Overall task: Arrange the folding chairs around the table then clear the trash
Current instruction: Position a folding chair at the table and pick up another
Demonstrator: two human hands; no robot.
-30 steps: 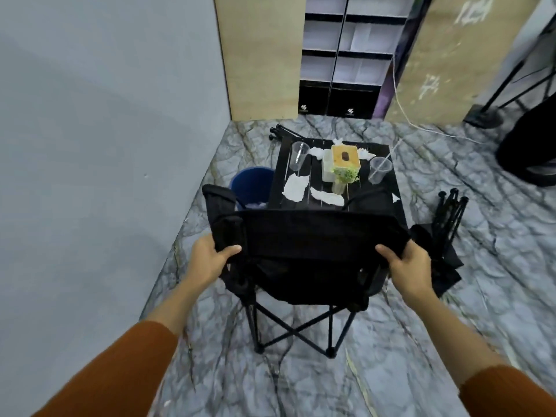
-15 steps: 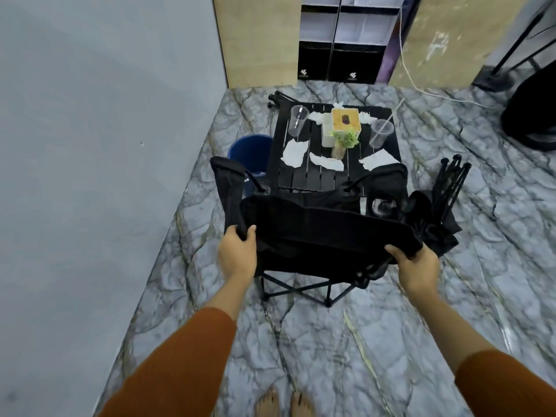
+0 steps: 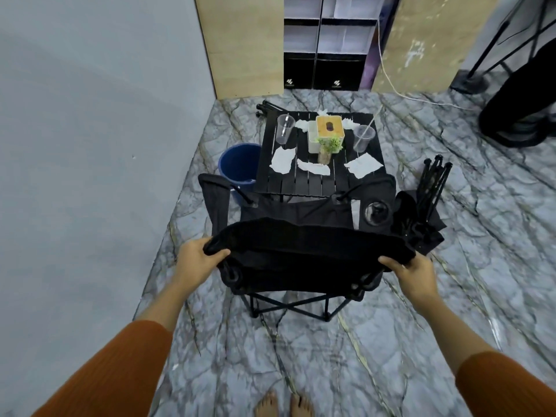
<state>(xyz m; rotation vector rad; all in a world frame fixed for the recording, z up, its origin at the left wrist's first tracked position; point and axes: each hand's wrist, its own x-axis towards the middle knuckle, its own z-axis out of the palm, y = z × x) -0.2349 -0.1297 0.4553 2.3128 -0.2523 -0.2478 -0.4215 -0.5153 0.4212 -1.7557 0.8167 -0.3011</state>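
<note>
A: Left first. Blue bucket (image 3: pixel 239 167) on the floor, touching or just beside the table's left edge. Left hand (image 3: pixel 197 263) closed over the left corner of the open folding chair (image 3: pixel 301 251), fingers curled round the top hem of the backrest.

B: The chair itself?

A: Directly ahead of the person, seat facing the table (image 3: pixel 319 182). Its front edge sits at the table's near side; whether it touches I cannot tell. The backrest's long axis runs left to right, square across the body, so both hands are about equally near it, one per corner.

B: Right side?

A: Right hand (image 3: pixel 413 273) wrapped on the right corner of the same hem, thumb on top. Beyond it, a second chair (image 3: pixel 421 212), still folded into a bundle, lies on the floor by the table's right corner, nearer the right hand.

B: On the table?

A: Two clear cups (image 3: pixel 284 127), a tissue box (image 3: pixel 329 126), a small plant (image 3: pixel 328 147), several scraps of paper (image 3: pixel 282 159). Trash untouched.

B: Against the frame half a second ago?

A: The left hand has shifted from the armrest upright to the backrest hem. Backrest spread wider; chair drawn slightly nearer the table. My judgement: next is letting go and reaching right for the folded one.
</note>
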